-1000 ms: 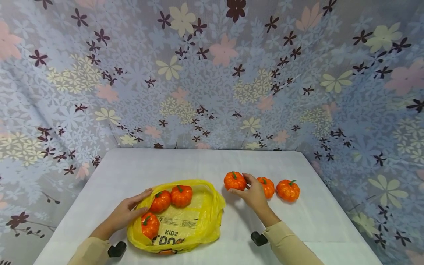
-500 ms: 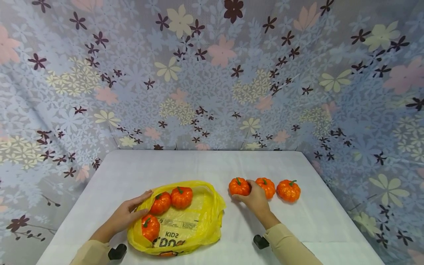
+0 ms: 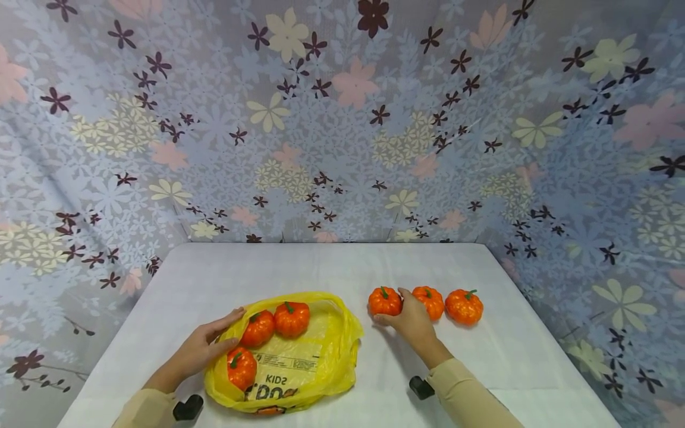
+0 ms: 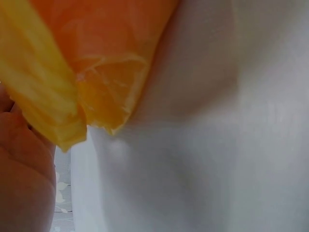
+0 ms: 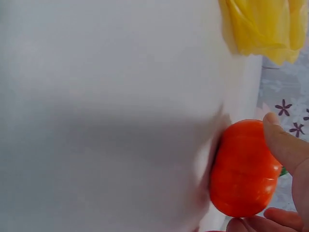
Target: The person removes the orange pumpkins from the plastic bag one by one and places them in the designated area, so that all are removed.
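Observation:
My right hand [image 3: 413,324] grips a small orange toy pumpkin [image 3: 384,301] with a green stem, thumb on the near side and fingers on the far side. That pumpkin sits low at the table surface; the right wrist view shows its smooth side [image 5: 244,169] between thumb and fingers. On the left, a yellow plastic bag [image 3: 342,356] lies with its mouth spread, three orange pumpkins [image 3: 291,319] inside. My left hand [image 3: 200,348] holds the bag's left rim between thumb and fingers. Close up, the left wrist view shows the bag's yellow film [image 4: 43,82] beside the palm.
Two more pumpkins stand right of my right hand: a nearer pumpkin [image 3: 430,304], partly behind the hand, and a farther pumpkin [image 3: 464,307]. A white cloth [image 3: 299,267] covers the table. Floral fabric [image 3: 342,148] hangs behind and at both sides.
My right hand has lowered the held pumpkin and shifted it slightly right, beside the other two, then stayed there. The left hand and the bag hold their place.

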The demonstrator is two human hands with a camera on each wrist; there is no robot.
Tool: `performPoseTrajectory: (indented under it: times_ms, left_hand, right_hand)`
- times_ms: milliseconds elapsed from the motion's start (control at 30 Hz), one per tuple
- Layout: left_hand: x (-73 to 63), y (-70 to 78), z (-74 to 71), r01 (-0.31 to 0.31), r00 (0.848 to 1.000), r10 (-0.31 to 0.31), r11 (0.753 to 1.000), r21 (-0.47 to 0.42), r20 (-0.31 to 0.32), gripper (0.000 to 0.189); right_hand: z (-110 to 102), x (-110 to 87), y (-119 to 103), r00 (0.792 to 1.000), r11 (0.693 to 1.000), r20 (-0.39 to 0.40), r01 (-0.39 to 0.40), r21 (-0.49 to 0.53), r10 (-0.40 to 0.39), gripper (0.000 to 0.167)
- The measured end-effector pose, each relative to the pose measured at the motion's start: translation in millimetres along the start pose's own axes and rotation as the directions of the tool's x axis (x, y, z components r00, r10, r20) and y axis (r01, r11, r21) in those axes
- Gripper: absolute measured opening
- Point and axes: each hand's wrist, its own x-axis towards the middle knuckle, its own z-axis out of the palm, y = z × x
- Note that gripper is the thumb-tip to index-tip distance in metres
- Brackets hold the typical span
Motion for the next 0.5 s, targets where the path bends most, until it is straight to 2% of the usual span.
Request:
performPoseTrajectory:
  times_ms: [167,300,500]
  left_hand:
    - [1.7,-0.3,0.9,-0.002,1.000,0.002,1.000,-0.006,0.013,0.059]
    - [3.0,-0.6,0.5,-0.007,1.000,0.007,1.000,-0.005,0.011,0.059]
    - [1.5,-2.6,-0.2,-0.020,1.000,0.020,1.000,-0.011,-0.001,0.059]
  right_hand:
    - [-8,-0.9,-5,0.999,0.999,-0.027,0.032,0.006,-0.032,0.091]
    - [-13,-4.1,-14,0.995,0.995,-0.054,0.091,0.030,-0.089,0.089]
    - [-7,-18.2,-33,0.977,0.965,-0.056,0.211,0.156,-0.205,0.088]
